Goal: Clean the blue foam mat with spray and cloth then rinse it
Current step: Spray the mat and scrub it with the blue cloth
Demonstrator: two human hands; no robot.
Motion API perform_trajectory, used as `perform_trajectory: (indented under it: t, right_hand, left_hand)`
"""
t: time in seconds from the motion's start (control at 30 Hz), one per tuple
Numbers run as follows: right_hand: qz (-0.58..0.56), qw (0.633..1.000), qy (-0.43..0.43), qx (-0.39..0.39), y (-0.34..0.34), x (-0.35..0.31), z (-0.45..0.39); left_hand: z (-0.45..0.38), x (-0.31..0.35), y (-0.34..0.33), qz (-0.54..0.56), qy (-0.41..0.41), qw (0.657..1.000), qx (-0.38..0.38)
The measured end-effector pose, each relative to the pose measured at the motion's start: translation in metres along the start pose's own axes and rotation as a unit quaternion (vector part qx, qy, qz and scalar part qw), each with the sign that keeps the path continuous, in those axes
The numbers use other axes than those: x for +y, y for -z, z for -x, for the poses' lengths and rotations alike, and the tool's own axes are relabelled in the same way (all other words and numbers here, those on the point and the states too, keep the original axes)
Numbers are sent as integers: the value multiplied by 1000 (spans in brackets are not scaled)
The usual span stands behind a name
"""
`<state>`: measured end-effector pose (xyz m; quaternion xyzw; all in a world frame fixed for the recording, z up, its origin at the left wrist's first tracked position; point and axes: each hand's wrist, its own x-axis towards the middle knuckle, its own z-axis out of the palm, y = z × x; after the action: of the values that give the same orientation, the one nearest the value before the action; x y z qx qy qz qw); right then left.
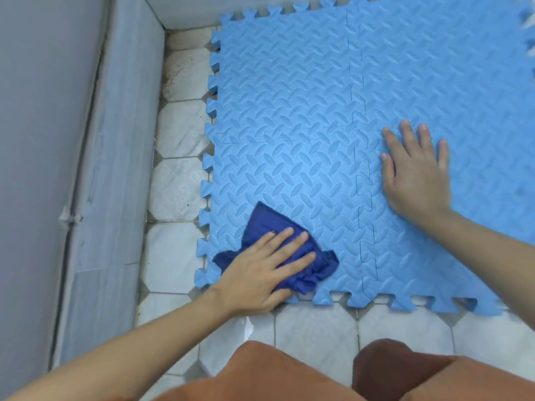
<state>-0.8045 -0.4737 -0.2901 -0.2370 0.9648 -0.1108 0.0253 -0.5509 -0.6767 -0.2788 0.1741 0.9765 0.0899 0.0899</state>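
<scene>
— Where is the mat?

— The blue foam mat (pixel 318 111) lies flat on the white tiled floor (pixel 315 328), filling my view from 11 to 3 o'clock. Its toothed near edge runs along 6 o'clock; its left edge sits near the grey wall (pixel 115 169), a strip of tile between.

— And the hands?

— My left hand (pixel 260 273) presses the dark blue cloth (pixel 301 267) flat at the 7 o'clock corner, fingers straight, cloth overhanging the edge. My right hand (pixel 417 172) rests spread on the mat at 3 o'clock, gripping nothing. Bare mat lies between them and beyond.
</scene>
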Motion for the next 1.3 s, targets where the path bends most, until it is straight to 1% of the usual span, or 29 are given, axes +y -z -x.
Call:
perform_trajectory:
  t: [0.03, 0.1, 0.17, 0.2, 0.23, 0.3, 0.33, 0.37, 0.4, 0.43, 0.47, 0.5, 0.57, 0.6, 0.63, 0.67, 0.7, 0.73, 0.77, 0.83, 0.87, 0.93, 1.0, 1.07, 1.1, 1.13, 1.2, 1.27, 1.3]
  right_hand:
    - [3, 1000, 1, 1, -1, 0, 0]
    - [5, 1000, 5, -1, 0, 0, 1]
    - [-8, 1000, 14, -16, 2, 3, -1]
    - [-22, 999, 26, -32, 5, 5, -2]
    - [-37, 997, 42, -51, 8, 9, -2]
    - [-52, 995, 53, -72, 16, 26, 6]
    - [-41, 996, 36, -67, 20, 38, 15]
    - [-22, 998, 8, -56, 25, 53, 26]
    - [-2, 999, -26, -44, 30, 70, 39]
    - [16, 997, -62, -31, 35, 88, 54]
    - [30, 994, -100, -18, 41, 106, 68]
    - [40, 990, -137, -8, 46, 122, 82]
    - [52, 979, -196, -15, 52, 141, 104]
    - [49, 975, -215, -29, 51, 144, 111]
    - [40, 971, -232, -39, 50, 144, 115]
    - [27, 967, -248, -44, 49, 143, 116]
    - [14, 965, -260, -45, 48, 142, 114]
    - [4, 963, -264, -46, 48, 141, 112]
    - [1, 964, -262, -46, 49, 140, 111]
    - [-4, 968, -248, -38, 50, 142, 112]
    - [-10, 970, -241, -31, 49, 144, 115]
    - [-23, 975, -222, -16, 45, 149, 118]
    - [-62, 976, -210, -2, 45, 154, 116]
    - [-129, 964, -232, 26, 49, 160, 117]
    - [-148, 956, -249, 38, 49, 161, 119]
    - [-147, 953, -262, 47, 48, 159, 122]
    - [-101, 955, -273, 60, 45, 154, 127]
    - [-79, 956, -274, 70, 39, 154, 128]
    - [-82, 957, -268, 77, 37, 156, 127]
  left_hand:
    - [-16, 8, -1, -4, -45, 999, 0]
    - [-41, 19, -1, -10, -110, 994, -1]
    - [-53, 11, 2, -19, -127, 992, -6]
    - [-54, -3, 5, -22, -102, 995, -2]
    - [-54, -22, 8, -23, -49, 998, 10]
    - [-53, -71, 18, -6, 111, 993, 40]
    - [-51, -95, 23, 8, 195, 979, 51]
    - [-47, -115, 28, 22, 260, 964, 61]
    - [-46, -126, 33, 40, 295, 952, 67]
    - [-47, -125, 36, 60, 298, 950, 73]
    - [-51, -115, 36, 74, 268, 958, 71]
    - [-57, -97, 34, 72, 208, 973, 65]
    - [-74, -44, 22, 33, 32, 998, 53]
    - [-85, -16, 14, 15, -60, 997, 47]
    - [-98, 9, 7, 4, -133, 990, 37]
    - [-113, 31, 2, -6, -188, 982, 27]
    - [-132, 45, 1, -14, -224, 974, 23]
    - [-154, 51, 1, -19, -232, 972, 30]
    - [-180, 52, 3, -21, -210, 977, 41]
    - [-241, 41, 12, -25, -98, 993, 56]
    - [-271, 32, 19, -19, -42, 997, 56]
    - [-323, 14, 33, 1, 40, 997, 62]
    - [-359, 1, 41, 6, 77, 993, 90]
    - [-366, -1, 44, 19, 75, 992, 103]
    - [-357, 6, 43, 27, 65, 993, 99]
    - [-339, 18, 40, 29, 31, 995, 93]
    - [-286, 53, 29, 25, -102, 992, 65]
    - [-235, 86, 16, 8, -243, 970, 5]
    - [-226, 93, 11, 6, -284, 959, -15]
